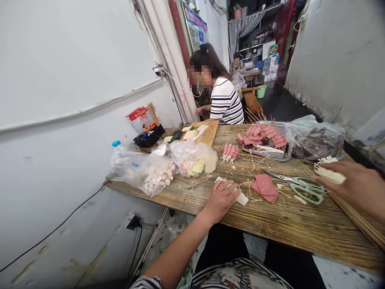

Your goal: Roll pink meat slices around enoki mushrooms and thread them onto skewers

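1. The left hand [221, 199] is grasping a white enoki bundle [242, 199] against the wooden table [255, 218], its fingers curling over the top.
2. At three o'clock from it, the right hand [361, 182] is grasping a second enoki bundle [332, 173].
3. Pink slices [266, 188] are lying between the hands, at two o'clock from the first bundle.
4. Green-handled scissors [303, 188] are resting at three o'clock from the slices.
5. Skewers [356, 220] are stretching below the right hand, toward four o'clock.
6. A metal tray [286, 157] is holding pink rolls [255, 134] at twelve o'clock from the slices.
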{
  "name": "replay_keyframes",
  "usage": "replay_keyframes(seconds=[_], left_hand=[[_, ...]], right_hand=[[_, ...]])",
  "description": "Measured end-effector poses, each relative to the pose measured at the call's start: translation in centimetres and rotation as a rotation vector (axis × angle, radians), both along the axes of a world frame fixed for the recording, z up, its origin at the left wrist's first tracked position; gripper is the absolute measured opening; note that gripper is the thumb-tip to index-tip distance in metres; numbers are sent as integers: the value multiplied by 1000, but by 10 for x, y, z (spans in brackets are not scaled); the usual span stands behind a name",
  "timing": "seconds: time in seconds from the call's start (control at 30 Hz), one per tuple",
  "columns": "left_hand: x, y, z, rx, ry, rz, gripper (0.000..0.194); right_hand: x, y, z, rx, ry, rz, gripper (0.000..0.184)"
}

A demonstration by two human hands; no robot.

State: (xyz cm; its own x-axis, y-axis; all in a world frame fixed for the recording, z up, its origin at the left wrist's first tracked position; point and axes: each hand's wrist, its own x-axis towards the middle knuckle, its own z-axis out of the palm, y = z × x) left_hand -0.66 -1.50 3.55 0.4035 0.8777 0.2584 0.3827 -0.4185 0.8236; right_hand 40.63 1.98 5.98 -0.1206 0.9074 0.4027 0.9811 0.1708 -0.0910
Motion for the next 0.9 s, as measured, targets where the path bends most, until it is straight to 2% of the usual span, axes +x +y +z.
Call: replay_keyframes(seconds=[0.07,0.13,0.27,0.37,0.43,0.57,0.73,0.8,0.9], left_hand=[[5,8,2,35,27,-38,31],[8,14,5,51,57,-88,32],[5,22,10,79,185,-171,28],[2,31,9,188,344,-203,23],[4,41,7,285,422,-172,22],[24,73,2,410,510,-111,22],[54,106,0,422,513,-114,19],[58,111,0,378,486,-104,27],[59,114,2,340,464,-78,32]], right_hand=[[-52,-5,9,-11,40,138,43],[-88,-5,7,-104,81,246,35],[-126,-5,-8,-253,76,402,25],[-139,-11,-15,-263,50,491,20],[-143,-16,-17,-243,79,499,21],[-145,-18,-15,-227,139,489,25],[-152,13,-17,-194,182,391,25],[-156,30,-19,-195,187,337,26],[-157,48,-18,-220,194,327,24]])
